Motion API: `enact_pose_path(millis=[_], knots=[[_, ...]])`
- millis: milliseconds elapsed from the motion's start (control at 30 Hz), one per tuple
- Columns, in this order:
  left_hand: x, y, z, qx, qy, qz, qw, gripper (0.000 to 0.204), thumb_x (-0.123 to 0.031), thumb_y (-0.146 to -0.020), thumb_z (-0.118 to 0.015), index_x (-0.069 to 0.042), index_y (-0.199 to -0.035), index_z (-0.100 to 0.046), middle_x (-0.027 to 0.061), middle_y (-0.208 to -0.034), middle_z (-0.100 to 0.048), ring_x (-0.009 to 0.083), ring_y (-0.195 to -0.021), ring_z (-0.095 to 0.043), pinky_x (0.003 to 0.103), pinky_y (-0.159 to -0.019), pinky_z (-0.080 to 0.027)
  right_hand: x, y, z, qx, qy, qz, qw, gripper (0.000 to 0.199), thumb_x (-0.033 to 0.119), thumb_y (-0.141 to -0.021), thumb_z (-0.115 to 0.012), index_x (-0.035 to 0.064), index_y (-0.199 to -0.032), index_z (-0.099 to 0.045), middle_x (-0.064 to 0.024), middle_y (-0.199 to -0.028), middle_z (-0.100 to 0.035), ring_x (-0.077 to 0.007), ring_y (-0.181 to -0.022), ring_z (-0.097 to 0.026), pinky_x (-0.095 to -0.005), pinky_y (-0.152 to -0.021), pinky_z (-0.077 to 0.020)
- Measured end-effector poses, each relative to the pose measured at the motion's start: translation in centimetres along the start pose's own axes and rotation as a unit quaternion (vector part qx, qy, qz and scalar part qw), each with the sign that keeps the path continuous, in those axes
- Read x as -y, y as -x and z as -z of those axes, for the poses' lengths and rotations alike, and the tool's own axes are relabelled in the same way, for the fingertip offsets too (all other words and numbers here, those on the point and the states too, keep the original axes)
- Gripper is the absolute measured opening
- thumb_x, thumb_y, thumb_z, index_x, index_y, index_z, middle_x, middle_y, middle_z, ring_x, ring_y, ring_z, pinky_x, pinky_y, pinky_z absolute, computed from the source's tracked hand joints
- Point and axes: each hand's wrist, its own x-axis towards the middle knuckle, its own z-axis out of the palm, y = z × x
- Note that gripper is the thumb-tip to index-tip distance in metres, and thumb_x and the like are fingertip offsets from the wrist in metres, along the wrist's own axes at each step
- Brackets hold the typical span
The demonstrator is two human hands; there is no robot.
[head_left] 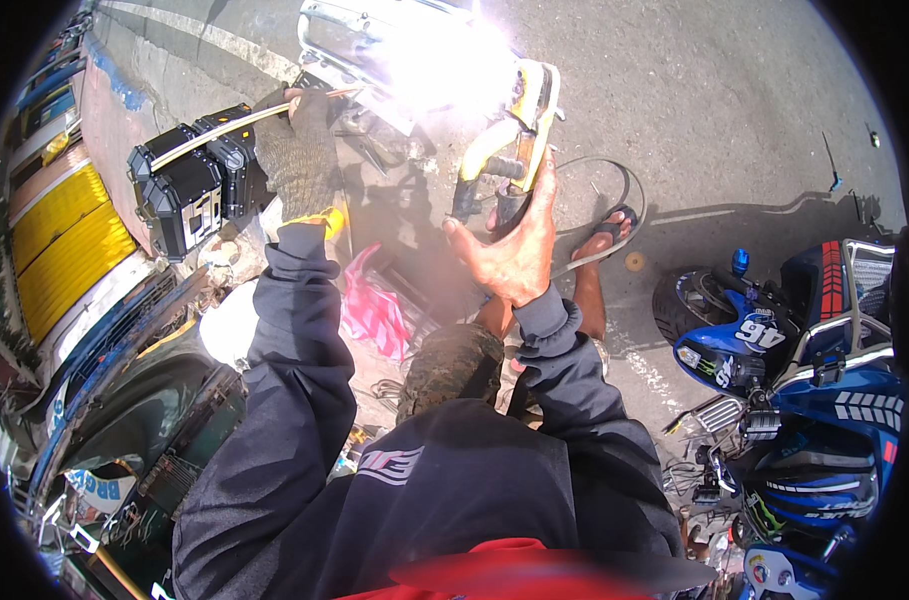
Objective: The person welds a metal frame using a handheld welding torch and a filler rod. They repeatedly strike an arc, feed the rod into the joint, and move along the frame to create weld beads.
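Welding is underway: the gloved left hand [296,155] has its grip closed on a thin rod [224,127], the right hand [509,250] holds a yellow shield [519,125] just beside the glare [439,65]; steadiness next, I reckon.

A white glare [429,55] washes out the middle top, hiding the metal part beneath it and the far end of the thin rod [224,125] that the gloved left hand [299,160] grips. The right hand [509,250] covers the lower part of the yellow-edged hand shield [524,110]; its grip there cannot be made out. The blue motorcycle [804,380] is cut off by the right rim. The clutter at lower left [124,480] is too warped to identify. The sandalled foot [609,235] shows only in part.
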Motion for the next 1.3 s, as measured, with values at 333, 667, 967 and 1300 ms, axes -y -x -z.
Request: enact_pose_path(millis=[333, 667, 967, 1300], knots=[[-1.2, 0.3, 0.0, -0.01, -0.005, -0.021, 1.0, 0.029, -0.022, -0.09, -0.072, 0.005, -0.098, -0.071, 0.0141, -0.088, -0.072, 0.0197, -0.081, -0.067, 0.036, -0.077, -0.053, -0.1, 0.0, 0.0, 0.005, -0.005, -0.015, 1.0, 0.128, 0.019, -0.064, -0.091, -0.0081, -0.16, -0.011, -0.0282, -0.147, -0.047, -0.033, -0.128, -0.059, -0.0369, -0.098, -0.0548], [-1.1, 0.3, 0.0, 0.001, -0.017, -0.025, 1.0, 0.029, -0.02, -0.09, -0.073, 0.006, -0.101, -0.069, 0.0141, -0.09, -0.073, 0.019, -0.083, -0.067, 0.035, -0.078, -0.054, -0.5, -0.1, -0.3, -0.001, 0.036, 0.003, 0.999, 0.128, 0.023, -0.064, -0.093, -0.009, -0.16, -0.013, -0.0281, -0.145, -0.049, -0.0332, -0.125, -0.061, -0.036, -0.095, -0.0572], [-0.9, 0.3, -0.2, -0.01, -0.03, -0.018, 0.999, 0.028, -0.021, -0.09, -0.074, 0.004, -0.102, -0.069, 0.0122, -0.088, -0.071, 0.0185, -0.083, -0.067, 0.035, -0.078, -0.053, -0.3, -0.1, -0.2, 0.009, 0.006, 0.006, 1.0, 0.127, 0.02, -0.065, -0.092, -0.0075, -0.16, -0.012, -0.0274, -0.144, -0.05, -0.0325, -0.126, -0.061, -0.0356, -0.094, -0.0574], [-0.8, 0.1, 0.0, -0.011, -0.083, -0.03, 0.996, 0.033, -0.027, -0.09, -0.074, 0.003, -0.103, -0.07, 0.0145, -0.091, -0.071, 0.0232, -0.085, -0.068, 0.039, -0.081, -0.053, -0.4, -0.1, -0.3, -0.003, 0.016, 0.012, 1.0, 0.128, 0.02, -0.064, -0.092, -0.0063, -0.161, -0.013, -0.0255, -0.14, -0.055, -0.0306, -0.118, -0.065, -0.0343, -0.087, -0.0603]])
